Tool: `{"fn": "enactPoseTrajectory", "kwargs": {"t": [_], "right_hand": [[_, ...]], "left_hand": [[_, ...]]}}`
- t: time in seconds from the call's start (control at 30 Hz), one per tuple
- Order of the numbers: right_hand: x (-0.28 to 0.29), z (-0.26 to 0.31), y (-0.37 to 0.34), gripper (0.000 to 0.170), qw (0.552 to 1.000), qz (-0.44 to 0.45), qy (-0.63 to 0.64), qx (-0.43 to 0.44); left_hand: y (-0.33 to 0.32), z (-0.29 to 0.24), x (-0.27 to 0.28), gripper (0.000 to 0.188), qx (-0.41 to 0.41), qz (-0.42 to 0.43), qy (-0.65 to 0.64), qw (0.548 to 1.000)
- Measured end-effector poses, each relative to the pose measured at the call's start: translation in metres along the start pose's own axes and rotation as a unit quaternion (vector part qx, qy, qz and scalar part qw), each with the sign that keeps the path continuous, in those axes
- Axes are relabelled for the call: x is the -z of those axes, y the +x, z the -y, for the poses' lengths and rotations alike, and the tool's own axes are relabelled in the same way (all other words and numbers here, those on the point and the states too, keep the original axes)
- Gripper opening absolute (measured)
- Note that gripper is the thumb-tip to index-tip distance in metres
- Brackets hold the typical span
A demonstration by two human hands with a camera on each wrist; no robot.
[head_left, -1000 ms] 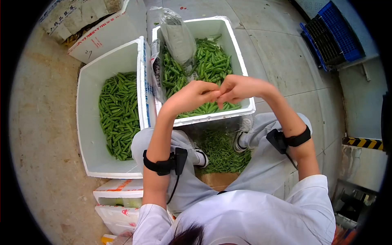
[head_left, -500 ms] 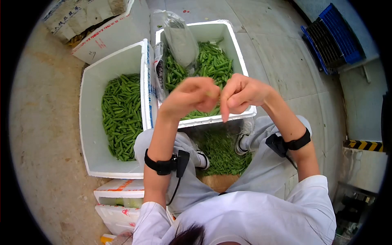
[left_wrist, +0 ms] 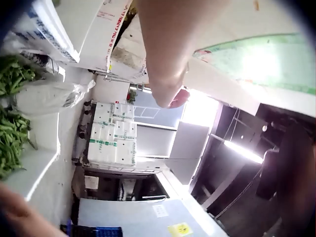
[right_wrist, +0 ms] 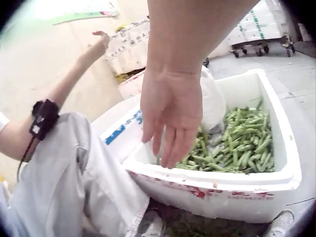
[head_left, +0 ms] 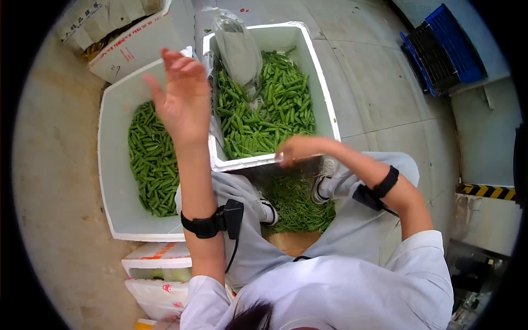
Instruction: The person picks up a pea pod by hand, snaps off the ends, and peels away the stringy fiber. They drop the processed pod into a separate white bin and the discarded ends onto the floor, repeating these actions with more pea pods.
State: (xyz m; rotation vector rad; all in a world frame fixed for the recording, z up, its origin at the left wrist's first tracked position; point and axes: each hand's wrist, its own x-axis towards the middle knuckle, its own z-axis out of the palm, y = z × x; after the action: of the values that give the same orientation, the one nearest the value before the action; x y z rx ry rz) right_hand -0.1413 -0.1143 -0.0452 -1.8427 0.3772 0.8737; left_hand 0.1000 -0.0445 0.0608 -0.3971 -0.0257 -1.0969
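My left hand (head_left: 184,96) is raised above the left foam box (head_left: 113,181), its palm showing and its fingers spread with nothing in them. Below it lies a heap of green pea pods (head_left: 151,170) inside that box. Over the near rim of the front foam box (head_left: 330,104) hangs my right hand (head_left: 297,149). In the right wrist view the fingers of that right hand (right_wrist: 173,118) point down, loosely extended, and no pod shows in them. More pea pods (head_left: 275,104) fill the front box, with a clear plastic bag (head_left: 239,49) standing among them.
Green trimmings (head_left: 300,203) lie on the floor between the person's shoes. A cardboard-like white carton (head_left: 132,49) stands at the back left, and smaller foam boxes (head_left: 157,264) are stacked near the left leg. Blue crates (head_left: 451,49) lean at the far right.
Both hands were together above the front box. Since then my left hand has swung left over the left box and spread its fingers, while my right hand has dropped slightly toward the near rim.
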Motion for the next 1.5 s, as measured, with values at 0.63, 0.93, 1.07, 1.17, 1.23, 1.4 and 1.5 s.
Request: {"fn": "enactPoseTrajectory", "kwargs": {"t": [0.63,0.93,1.07,1.17,1.23,1.4,1.5], "right_hand": [[0.041,-0.147,0.114,0.012,0.677,-0.622,0.065,-0.388],[0.026,-0.101,0.077,0.017,0.729,-0.572,0.326,-0.187],[0.062,-0.081,0.102,0.044,0.709,-0.58,0.397,-0.054],[0.061,-0.017,0.062,0.061,0.73,-0.616,0.296,0.005],[0.046,0.025,0.017,0.069,0.732,-0.543,0.394,0.122],[0.026,0.056,0.01,0.046,0.765,-0.531,0.305,0.2],[0.034,0.061,0.006,0.02,0.762,-0.593,0.193,0.174]], "left_hand": [[0.007,-0.026,0.059,0.032,0.186,0.105,0.243,0.946],[-0.024,-0.016,0.069,0.044,0.132,0.01,0.486,0.864],[-0.005,-0.056,0.119,0.048,0.129,-0.043,0.626,0.767],[-0.04,0.019,0.08,0.048,0.164,-0.093,0.774,0.605],[-0.048,0.023,0.089,0.053,0.18,-0.072,0.818,0.542],[-0.057,0.045,0.068,0.048,0.241,-0.104,0.811,0.523],[-0.052,0.033,0.075,0.044,0.223,-0.088,0.815,0.527]]}}
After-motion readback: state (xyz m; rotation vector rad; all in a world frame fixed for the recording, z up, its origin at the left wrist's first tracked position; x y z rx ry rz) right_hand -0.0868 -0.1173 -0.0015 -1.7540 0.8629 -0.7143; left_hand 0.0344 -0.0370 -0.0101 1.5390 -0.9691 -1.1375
